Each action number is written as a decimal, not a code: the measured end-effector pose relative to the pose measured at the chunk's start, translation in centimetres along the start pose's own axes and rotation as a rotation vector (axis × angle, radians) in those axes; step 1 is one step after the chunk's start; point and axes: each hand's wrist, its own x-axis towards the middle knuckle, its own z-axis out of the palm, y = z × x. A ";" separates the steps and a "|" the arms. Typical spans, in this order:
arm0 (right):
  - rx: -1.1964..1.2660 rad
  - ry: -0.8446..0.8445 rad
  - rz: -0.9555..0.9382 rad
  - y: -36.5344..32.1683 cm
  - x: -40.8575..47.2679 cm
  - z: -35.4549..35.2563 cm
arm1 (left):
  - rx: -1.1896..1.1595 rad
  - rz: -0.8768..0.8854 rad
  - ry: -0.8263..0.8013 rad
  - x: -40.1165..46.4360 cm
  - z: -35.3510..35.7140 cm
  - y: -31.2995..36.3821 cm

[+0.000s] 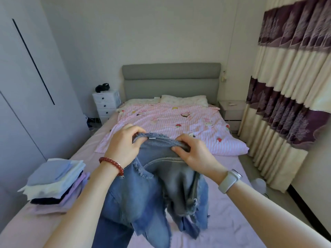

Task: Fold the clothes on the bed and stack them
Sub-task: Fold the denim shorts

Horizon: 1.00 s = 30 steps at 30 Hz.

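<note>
While the bed [232, 221] extends from the grey headboard [171, 77] toward the camera, a pink striped duvet [172, 126] covers its far half and the near half shows plain pink sheet. A denim garment [143, 199] with frayed edges is held up above the near part of the bed, its lower portion hanging down and bunched. A stack of folded clothes [55, 183] rests on the bed's left edge, well apart from the garment. The left hand [123, 145], fingers curled, pinches the garment's top hem. The right hand [195, 154] grips the same hem just beside it. A red bead bracelet [112, 164] circles the left wrist; a white watch [229, 180] circles the right.
</note>
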 end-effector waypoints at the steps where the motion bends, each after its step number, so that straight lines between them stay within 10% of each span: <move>1: -0.033 0.040 -0.021 -0.7 -0.7 0.1 | -0.013 -0.011 0.021 -0.7 -0.6 -0.1; 9: -0.194 0.142 -0.107 -7.1 -7.2 0.1 | -0.040 0.032 -0.085 -5.3 -5.8 0.1; 19: -0.586 0.721 -0.059 -13.8 -11.4 -2.1 | -0.408 0.235 -0.085 -7.2 -8.4 3.5; 30: -0.472 0.409 0.351 -6.4 -9.6 0.9 | -0.464 0.030 -0.590 -7.7 0.5 -4.6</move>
